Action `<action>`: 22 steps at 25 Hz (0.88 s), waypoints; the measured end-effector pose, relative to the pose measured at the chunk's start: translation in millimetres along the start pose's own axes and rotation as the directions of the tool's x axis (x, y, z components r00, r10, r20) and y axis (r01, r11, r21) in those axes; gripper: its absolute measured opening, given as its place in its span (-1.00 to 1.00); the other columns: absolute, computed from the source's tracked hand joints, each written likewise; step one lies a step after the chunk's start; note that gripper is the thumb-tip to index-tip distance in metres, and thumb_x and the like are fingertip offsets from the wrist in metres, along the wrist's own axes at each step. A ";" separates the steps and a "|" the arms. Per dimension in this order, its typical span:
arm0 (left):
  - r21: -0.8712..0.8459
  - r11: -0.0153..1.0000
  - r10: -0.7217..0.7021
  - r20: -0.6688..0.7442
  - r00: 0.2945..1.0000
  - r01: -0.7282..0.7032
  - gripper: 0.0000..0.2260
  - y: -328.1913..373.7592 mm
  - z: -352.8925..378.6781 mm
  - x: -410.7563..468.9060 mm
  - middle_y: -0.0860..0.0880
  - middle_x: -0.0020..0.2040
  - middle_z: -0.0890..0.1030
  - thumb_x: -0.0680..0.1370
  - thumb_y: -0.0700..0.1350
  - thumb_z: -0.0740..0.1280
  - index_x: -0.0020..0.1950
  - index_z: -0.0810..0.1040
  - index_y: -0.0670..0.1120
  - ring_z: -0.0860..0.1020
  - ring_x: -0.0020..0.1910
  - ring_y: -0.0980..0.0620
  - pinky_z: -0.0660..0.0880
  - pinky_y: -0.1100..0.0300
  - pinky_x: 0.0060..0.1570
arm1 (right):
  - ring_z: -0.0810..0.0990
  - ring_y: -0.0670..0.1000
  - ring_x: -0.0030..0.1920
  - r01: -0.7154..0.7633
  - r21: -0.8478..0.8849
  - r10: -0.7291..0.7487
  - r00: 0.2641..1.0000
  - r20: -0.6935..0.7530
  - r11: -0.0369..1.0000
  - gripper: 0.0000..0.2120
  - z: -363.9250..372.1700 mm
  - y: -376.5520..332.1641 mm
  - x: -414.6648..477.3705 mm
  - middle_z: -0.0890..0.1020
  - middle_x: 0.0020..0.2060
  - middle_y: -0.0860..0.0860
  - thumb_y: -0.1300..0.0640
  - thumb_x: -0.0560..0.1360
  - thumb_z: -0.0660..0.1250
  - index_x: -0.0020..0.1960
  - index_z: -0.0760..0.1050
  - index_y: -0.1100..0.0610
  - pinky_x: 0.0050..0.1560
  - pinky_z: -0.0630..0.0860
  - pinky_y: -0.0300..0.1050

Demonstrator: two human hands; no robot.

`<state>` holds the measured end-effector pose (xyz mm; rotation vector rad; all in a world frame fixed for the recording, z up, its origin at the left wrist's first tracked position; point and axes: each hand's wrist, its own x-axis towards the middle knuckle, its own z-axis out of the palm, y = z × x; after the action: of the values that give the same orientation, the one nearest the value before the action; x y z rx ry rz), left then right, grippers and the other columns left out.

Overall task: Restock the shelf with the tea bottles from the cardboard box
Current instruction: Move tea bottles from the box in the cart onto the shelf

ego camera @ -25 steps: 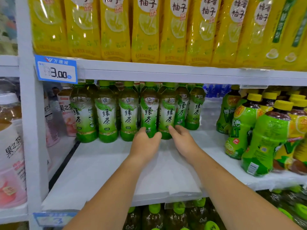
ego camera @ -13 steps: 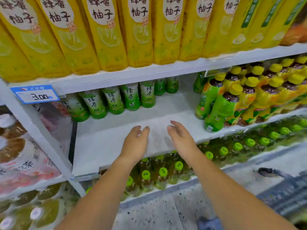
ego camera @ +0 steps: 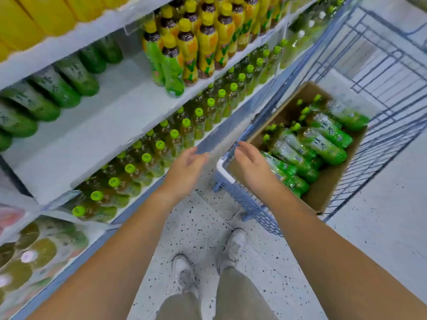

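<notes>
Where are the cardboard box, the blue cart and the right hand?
cardboard box (ego camera: 328, 190): head view, bare right inner wall.
blue cart (ego camera: 249, 202): head view, near mesh wall.
right hand (ego camera: 251, 167): head view, back of hand.

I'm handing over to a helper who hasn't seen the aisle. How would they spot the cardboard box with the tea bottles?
Find the blue wire cart parked on the speckled floor, right of the shelves. The cardboard box sits inside it, just beyond the right hand. It is the only brown, open-topped container, with green-labelled tea bottles lying on their sides inside, not upright like the shelved ones.
</notes>
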<state>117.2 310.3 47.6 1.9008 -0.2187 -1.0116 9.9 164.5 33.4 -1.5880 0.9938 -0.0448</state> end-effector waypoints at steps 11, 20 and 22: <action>-0.003 1.000 -0.019 0.353 0.935 0.021 -0.36 50.6 214.3 -3.9 0.08 0.45 0.37 0.61 0.19 0.25 0.62 0.10 0.05 0.38 0.35 0.07 0.31 0.09 0.22 | 0.39 -0.07 0.42 -0.140 0.080 0.159 0.931 -0.327 0.987 -0.53 -174.5 92.1 -55.8 0.40 0.46 -0.04 0.01 0.66 0.17 0.54 0.25 0.05 0.25 0.31 -0.21; 0.017 0.989 -0.149 0.191 0.970 0.149 -0.31 87.6 353.3 92.1 -0.02 0.48 0.34 0.60 0.27 0.17 0.62 0.07 -0.01 0.38 0.39 -0.06 0.29 0.05 0.27 | 0.32 0.03 0.48 -0.154 -0.204 0.121 0.979 -0.166 0.967 -0.45 -319.6 113.1 90.8 0.32 0.51 -0.03 -0.11 0.63 0.16 0.57 0.16 0.01 0.46 0.30 0.11; -0.021 0.977 -0.207 0.167 0.964 0.213 -0.26 83.3 380.8 119.0 -0.03 0.50 0.29 0.58 0.32 0.15 0.63 0.03 -0.03 0.36 0.41 -0.07 0.28 0.02 0.35 | 0.31 0.07 0.48 -0.143 -0.330 0.105 0.986 -0.131 0.933 -0.43 -348.8 113.8 132.4 0.32 0.51 0.00 -0.12 0.63 0.16 0.57 0.16 0.03 0.46 0.28 0.13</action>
<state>-61.2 -46.7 -35.0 1.8343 -0.0920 -1.3081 -155.7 -184.5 -20.2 -1.8468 1.2384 0.1333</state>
